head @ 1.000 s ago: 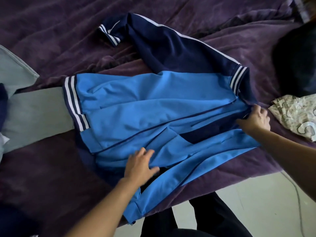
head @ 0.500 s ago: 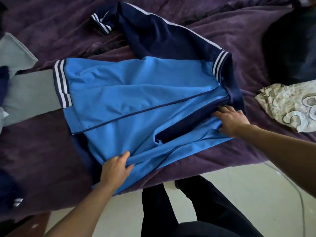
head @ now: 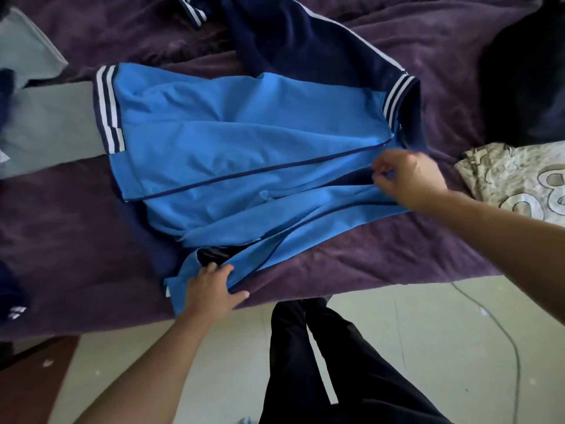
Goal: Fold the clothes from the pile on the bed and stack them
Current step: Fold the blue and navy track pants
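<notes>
So the blue jacket [head: 244,154] was spread out front-up on the bed [head: 397,258], with the striped hem off to the left, the collar to the right and a navy sleeve thrown toward the far side. The right hand [head: 409,179] had its fingers curled, pinching the front edge just below the collar. The left hand [head: 214,289] lay pretty flat, fingers straight, on the near sleeve by the bed's edge. A grey garment [head: 52,117] met the hem on the left, and a patterned cloth [head: 519,179] sat near the collar

Jacket [head: 244,142] lt blue w/ navy sleeve, white-striped cuffs; blanket [head: 397,249] purple.
</notes>
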Tool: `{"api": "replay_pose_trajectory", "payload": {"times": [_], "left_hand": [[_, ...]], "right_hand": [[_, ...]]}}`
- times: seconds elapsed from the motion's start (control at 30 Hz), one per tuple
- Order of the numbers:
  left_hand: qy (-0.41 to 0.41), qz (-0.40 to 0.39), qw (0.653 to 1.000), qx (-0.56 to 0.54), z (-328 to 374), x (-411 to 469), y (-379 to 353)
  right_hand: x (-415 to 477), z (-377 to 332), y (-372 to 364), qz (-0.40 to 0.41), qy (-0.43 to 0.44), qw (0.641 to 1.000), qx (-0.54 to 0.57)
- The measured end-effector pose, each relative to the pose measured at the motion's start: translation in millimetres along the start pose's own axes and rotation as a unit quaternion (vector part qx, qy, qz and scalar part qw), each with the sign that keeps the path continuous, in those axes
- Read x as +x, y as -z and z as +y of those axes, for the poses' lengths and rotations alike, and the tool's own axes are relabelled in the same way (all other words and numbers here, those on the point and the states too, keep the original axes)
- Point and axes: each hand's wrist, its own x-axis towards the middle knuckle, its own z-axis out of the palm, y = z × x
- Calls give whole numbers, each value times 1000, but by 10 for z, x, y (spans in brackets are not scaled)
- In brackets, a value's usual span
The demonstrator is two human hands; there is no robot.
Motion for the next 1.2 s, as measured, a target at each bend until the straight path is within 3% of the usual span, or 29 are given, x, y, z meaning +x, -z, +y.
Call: {"api": "replay_pose_trajectory", "payload": {"times": [0.07,0.13,0.23,0.33,0.4,0.57,0.67,0.8,0.9,1.0,1.1,1.2], "left_hand": [[2,18,999,49,-6,-33,-97],[10,59,995,80,-59,-89,-114],[53,59,996,44,-236,-164,-44],[59,-16,996,-62,-458,-146,155],[36,-37,992,-119,-598,-66,407],[59,142,977,-146,-956,254,1333],[90,209,965,-128,-1073,616,1665],[163,316,924,-143,-816,953,1792],[76,374,914,-138,-482,827,1502],[-53,318,943,-79,-242,491,894],[-107,230,967,-1,-238,348,362],[-80,247,964,48,-369,418,145]], "right_hand": [[-185,71,-259,-190,-3,974,-126],[-431,318,-406,-248,-69,942,-218],[-722,597,-338,-199,-170,948,-182],[-861,629,-180,-203,-155,952,-168],[-777,590,-30,-147,-162,970,-108],[-101,489,500,-1,-216,976,39],[342,455,570,11,-237,971,31],[652,296,435,34,-262,964,8],[423,242,232,54,-194,978,-60],[-75,295,-89,74,-20,994,-76],[-448,319,-455,-23,129,985,-112],[-447,309,-731,-65,94,979,-167]]}}
